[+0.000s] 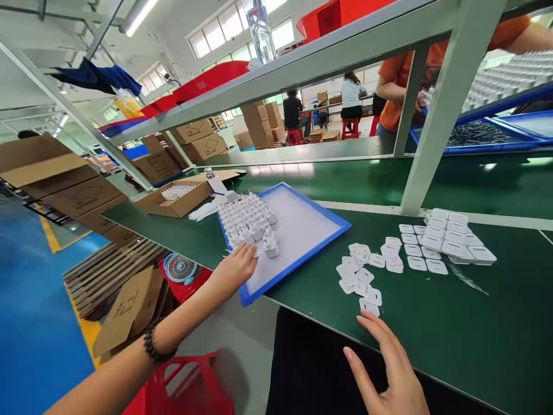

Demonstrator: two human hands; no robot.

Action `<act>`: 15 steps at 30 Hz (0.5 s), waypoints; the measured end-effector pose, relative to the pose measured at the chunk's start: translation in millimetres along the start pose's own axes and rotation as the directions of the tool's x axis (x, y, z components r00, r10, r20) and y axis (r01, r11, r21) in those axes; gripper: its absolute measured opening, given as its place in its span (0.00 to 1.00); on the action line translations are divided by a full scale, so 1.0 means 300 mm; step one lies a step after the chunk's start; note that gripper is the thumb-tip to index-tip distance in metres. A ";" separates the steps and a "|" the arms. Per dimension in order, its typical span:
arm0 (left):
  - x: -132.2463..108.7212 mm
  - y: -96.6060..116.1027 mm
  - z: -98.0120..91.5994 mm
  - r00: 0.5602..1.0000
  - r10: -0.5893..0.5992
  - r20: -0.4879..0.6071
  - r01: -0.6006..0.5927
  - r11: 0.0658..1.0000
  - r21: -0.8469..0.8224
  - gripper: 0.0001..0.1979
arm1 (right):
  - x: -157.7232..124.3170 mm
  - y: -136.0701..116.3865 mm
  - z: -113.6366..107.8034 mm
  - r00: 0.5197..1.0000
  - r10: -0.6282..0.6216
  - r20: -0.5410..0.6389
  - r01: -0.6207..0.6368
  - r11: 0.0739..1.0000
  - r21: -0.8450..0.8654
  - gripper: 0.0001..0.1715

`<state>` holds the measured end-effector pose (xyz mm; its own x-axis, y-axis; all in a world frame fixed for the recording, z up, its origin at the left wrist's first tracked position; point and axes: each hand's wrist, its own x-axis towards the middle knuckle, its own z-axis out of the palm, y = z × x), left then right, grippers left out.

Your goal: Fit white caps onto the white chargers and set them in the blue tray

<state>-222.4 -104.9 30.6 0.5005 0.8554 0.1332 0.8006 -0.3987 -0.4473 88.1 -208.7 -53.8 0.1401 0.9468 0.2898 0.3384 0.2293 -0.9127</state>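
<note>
My left hand (237,266) reaches over the near left edge of a blue-rimmed white tray (298,262). Its fingers are bent together beside rows of small white plastic parts (246,216); what they hold, if anything, is too small to make out. A few separate white pieces (271,243) stand just right of those fingertips. My right hand (386,369) is spread at the table's front edge with nothing in it. Just beyond its fingertips lie scattered white square cards (356,274). Stacked white cards (453,233) sit farther right on the green table (475,346).
A metal shelf post (440,121) rises behind the cards. An open cardboard box (175,199) with white parts stands at the table's left end. Across the table, a person in orange (393,86) is beside blue trays. A red stool (185,386) is below my left arm.
</note>
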 end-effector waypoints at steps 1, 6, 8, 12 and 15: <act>0.007 -0.018 0.028 0.999 -0.016 0.041 0.015 1.000 0.023 0.18 | 0.002 -0.001 0.002 1.000 -0.006 -0.006 0.007 1.000 0.029 0.20; 0.071 -0.026 0.149 0.993 -0.023 0.112 0.019 0.999 0.040 0.15 | 0.008 -0.006 -0.001 0.998 -0.051 -0.025 0.053 0.995 0.085 0.15; 0.091 -0.015 0.171 0.996 -0.016 0.093 0.013 0.999 0.034 0.14 | 0.009 -0.003 -0.009 0.996 -0.065 -0.055 0.070 0.995 0.077 0.15; 0.125 0.001 0.165 0.998 0.049 -0.045 -0.050 0.998 -0.029 0.14 | 0.028 0.010 -0.052 0.990 -0.106 -0.093 0.110 0.993 0.048 0.14; 0.170 -0.007 0.138 0.968 0.052 -0.247 -0.094 0.983 -0.160 0.21 | 0.080 0.033 -0.140 0.983 -0.057 -0.172 0.058 0.998 -0.004 0.12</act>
<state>-212.1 -46.8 1.7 0.6075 0.7251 0.3243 0.7924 -0.5253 -0.3102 133.9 -193.3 -43.7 0.2783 0.8791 0.3870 0.3493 0.2827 -0.8934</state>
